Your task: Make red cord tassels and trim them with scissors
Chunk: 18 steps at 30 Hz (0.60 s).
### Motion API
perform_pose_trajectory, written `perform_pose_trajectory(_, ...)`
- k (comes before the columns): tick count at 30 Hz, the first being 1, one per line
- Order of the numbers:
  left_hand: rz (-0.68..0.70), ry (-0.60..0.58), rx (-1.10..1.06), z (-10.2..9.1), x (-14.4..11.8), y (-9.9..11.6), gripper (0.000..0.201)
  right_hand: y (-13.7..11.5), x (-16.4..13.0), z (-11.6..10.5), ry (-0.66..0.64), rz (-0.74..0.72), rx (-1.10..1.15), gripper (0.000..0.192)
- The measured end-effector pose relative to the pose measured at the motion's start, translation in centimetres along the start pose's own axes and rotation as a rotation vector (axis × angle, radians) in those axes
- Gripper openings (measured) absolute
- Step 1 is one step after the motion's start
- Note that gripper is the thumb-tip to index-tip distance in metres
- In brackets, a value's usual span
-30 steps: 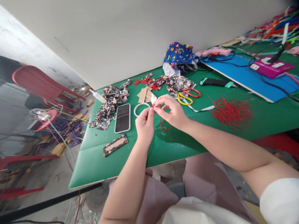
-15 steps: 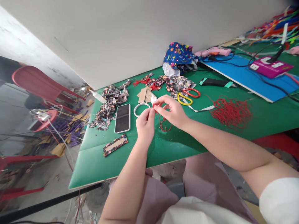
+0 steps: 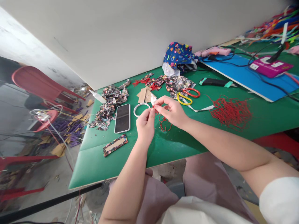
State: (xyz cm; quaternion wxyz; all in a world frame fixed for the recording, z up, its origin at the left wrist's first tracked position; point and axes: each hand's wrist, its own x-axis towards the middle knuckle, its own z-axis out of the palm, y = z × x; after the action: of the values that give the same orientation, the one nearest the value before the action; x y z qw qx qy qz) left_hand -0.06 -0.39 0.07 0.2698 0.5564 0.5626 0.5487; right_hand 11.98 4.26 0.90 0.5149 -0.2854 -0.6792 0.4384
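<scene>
My left hand [image 3: 146,124] is closed in a pinch, its fingertips meeting those of my right hand [image 3: 171,112] above the table. Between them is a bit of red string [image 3: 164,125], with loose loops below on the green surface; my fingers hide most of the pinched part. Just behind the fingertips shows a white nozzle-like tip [image 3: 153,99], and I cannot make out what it belongs to. Beside my left hand lie a white ring [image 3: 135,112], possibly a tape roll, and a phone [image 3: 122,119]. A fabric-edged cardboard strip [image 3: 115,145] rests nearer the front.
Scissors [image 3: 192,97] with red and yellow handles lie by floral fabric scraps [image 3: 179,84]. A tangle of red string [image 3: 231,112] sits to the right, below a box cutter [image 3: 216,82]. At the left edge are more scraps [image 3: 102,112] and a white bottle [image 3: 98,96].
</scene>
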Motion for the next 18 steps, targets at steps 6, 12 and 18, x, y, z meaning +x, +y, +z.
perform_pose_trajectory(6,-0.092,-0.081,-0.228,-0.14,0.04,0.05,0.03,-0.21,-0.02,-0.01,-0.019,0.05,0.125,0.012)
perform_pose_trajectory(12,-0.192,-0.232,-0.525,-0.09,0.07,0.23,0.028,-0.29,0.02,-0.26,-0.089,0.049,0.193,0.01)
perform_pose_trajectory(18,-0.205,-0.218,-0.539,-0.02,0.01,0.45,0.027,0.07,0.05,-0.22,-0.088,0.081,0.287,0.011)
